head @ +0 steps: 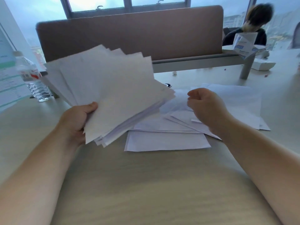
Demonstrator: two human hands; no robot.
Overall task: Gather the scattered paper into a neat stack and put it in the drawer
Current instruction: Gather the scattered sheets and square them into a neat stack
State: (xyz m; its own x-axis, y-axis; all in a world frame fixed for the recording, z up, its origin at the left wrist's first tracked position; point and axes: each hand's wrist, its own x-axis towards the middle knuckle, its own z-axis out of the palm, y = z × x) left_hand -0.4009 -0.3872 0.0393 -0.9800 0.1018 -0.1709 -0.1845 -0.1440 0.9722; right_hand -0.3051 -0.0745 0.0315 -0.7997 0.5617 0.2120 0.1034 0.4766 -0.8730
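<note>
My left hand (78,120) grips a thick, fanned bundle of white paper (110,95) by its lower left corner and holds it tilted above the desk. Several loose white sheets (167,142) lie overlapping on the desk in the middle and to the right. My right hand (206,108) hovers over these sheets with its fingers curled downward; whether it pinches a sheet is hidden by the back of the hand. No drawer is in view.
A clear water bottle (30,78) stands at the left beside a printed sheet (8,82). A brown partition (129,34) closes the back of the desk (146,184). A person sits behind it at the right, near a white box (243,44).
</note>
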